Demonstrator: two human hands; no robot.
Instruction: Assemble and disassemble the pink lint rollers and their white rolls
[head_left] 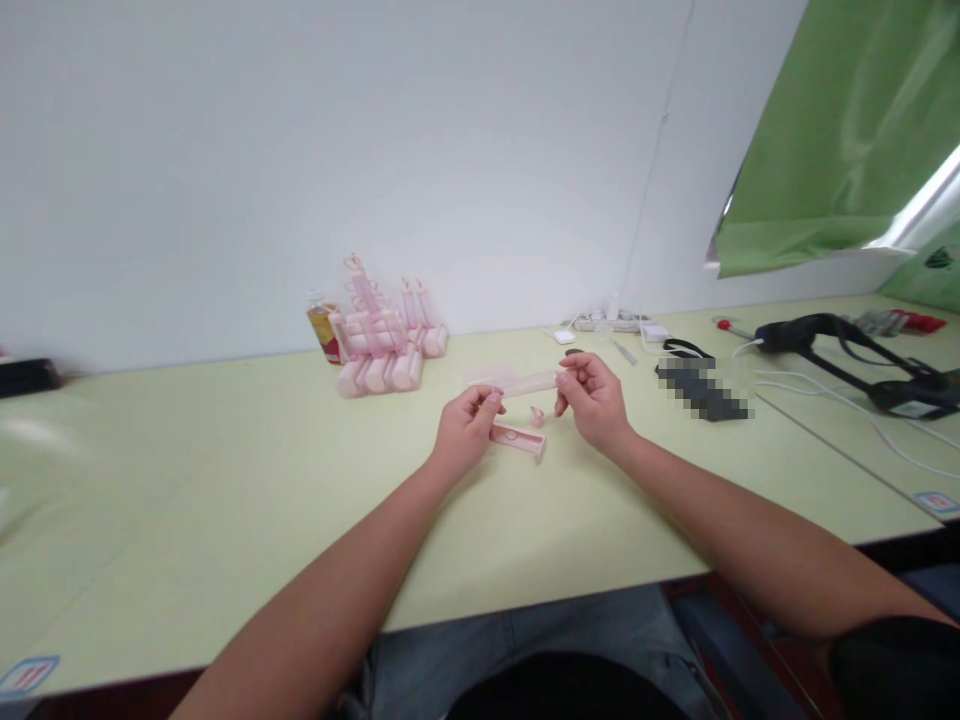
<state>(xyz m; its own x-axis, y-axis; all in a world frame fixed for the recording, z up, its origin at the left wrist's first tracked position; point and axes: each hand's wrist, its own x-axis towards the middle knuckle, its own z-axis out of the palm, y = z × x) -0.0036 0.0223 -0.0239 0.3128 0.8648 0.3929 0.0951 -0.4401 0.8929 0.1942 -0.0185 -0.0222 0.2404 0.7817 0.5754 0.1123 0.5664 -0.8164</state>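
Between my hands I hold a clear, pale pink plastic strip [529, 383], level above the table. My left hand [466, 425] pinches its left end, and my right hand [597, 402] pinches the right end with thumb and fingers. Below my left hand lies a long pink open case [519, 438] with a small round part inside it. A small pink piece with a loop [537, 415] rests just behind the case. Another clear pinkish sheet [489, 374] lies flat behind the strip, partly covered by my left hand.
Pink cases with loops [381, 350] are stacked against the wall, beside a yellow and red bottle [324, 328]. A power strip [611, 321], a small knife [624, 351], a dark pixelated object [701, 390], white cables and a black headset-like frame [862, 360] occupy the right side.
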